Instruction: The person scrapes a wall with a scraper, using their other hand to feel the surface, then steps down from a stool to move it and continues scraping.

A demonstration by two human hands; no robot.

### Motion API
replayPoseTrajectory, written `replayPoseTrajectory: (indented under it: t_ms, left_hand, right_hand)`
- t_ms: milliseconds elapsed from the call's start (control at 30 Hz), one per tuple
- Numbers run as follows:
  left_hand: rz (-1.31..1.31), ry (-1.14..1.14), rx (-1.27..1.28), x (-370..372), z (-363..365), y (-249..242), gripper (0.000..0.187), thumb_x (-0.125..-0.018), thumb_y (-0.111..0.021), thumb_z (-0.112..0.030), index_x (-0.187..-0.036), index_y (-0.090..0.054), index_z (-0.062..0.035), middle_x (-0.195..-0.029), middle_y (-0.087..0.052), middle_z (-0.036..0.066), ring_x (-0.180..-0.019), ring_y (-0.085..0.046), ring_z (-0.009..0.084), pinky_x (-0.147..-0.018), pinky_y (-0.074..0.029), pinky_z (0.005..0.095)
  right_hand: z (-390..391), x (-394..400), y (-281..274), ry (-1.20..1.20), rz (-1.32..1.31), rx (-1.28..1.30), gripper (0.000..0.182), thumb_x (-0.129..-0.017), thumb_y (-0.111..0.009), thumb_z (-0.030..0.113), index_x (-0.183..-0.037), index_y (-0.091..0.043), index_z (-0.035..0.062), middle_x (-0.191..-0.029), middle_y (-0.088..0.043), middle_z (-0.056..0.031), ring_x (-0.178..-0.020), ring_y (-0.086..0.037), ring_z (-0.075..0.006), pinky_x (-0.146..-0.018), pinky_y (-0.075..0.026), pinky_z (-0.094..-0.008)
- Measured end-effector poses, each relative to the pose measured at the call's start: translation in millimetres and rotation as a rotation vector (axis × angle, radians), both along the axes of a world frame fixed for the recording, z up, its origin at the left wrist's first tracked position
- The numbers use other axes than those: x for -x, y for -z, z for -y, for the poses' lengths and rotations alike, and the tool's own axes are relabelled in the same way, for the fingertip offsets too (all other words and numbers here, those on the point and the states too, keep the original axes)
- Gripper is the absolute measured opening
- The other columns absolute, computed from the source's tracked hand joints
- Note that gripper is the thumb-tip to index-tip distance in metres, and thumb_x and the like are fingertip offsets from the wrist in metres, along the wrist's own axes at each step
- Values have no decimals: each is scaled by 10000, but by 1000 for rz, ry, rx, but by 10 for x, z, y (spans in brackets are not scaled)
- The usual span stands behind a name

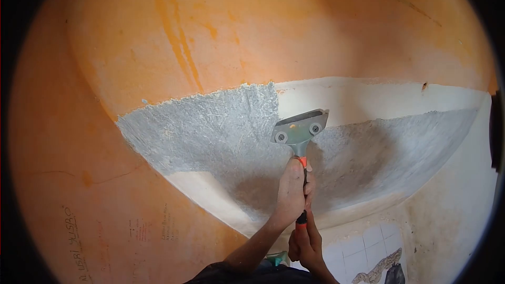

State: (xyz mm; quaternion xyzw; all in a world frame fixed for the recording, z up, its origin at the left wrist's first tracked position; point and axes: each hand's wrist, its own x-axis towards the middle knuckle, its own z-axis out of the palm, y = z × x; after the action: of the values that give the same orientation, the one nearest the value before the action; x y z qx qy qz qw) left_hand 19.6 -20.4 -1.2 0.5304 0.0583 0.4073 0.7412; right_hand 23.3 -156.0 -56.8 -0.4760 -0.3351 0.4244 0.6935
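Observation:
A long-handled scraper [300, 129] with a wide metal head, two round screws and a red and black handle stands upright before the wall. My left hand [294, 189] is closed round the upper handle, just below the head. Lower down, my right hand [305, 244] grips the handle's end. The scraper's head lies over the border between a white painted strip [357, 97] and the rough grey bared surface [210, 131]. Whether its blade touches the wall cannot be made out.
Orange wall [263, 31] spreads above and to the left, with handwriting at lower left. White tiles [363, 250] and a crumpled patterned cloth [379, 268] show at lower right. A dark edge [495, 131] stands at the far right.

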Motion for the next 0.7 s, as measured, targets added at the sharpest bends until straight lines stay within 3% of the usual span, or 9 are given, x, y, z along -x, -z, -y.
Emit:
replayPoseTrajectory:
  t_ms: [600, 700]
  left_hand:
    - [-34, -54, -72, -34, 16, -101, 424, -1041, -262, -484, -998, -414, -91, -606, -379, -16, -375, -322, 78, -345, -286, 226]
    - [-54, -5, 27, 7, 15, -117, 378, -1054, -258, -433, -981, -401, -91, -611, -369, -19, -425, -356, 70, -383, -325, 222]
  right_hand:
    - [-31, -103, 29, -31, -9, -94, 554, -1056, -368, 208, -1537, -134, 63, -570, -407, 32, -440, -373, -42, -429, -313, -207]
    - [14, -17, -65, -14, -17, -12, 555, -1056, -366, 207, -1537, -130, 61, -572, -405, 31, -443, -372, -43, -430, -315, -208]
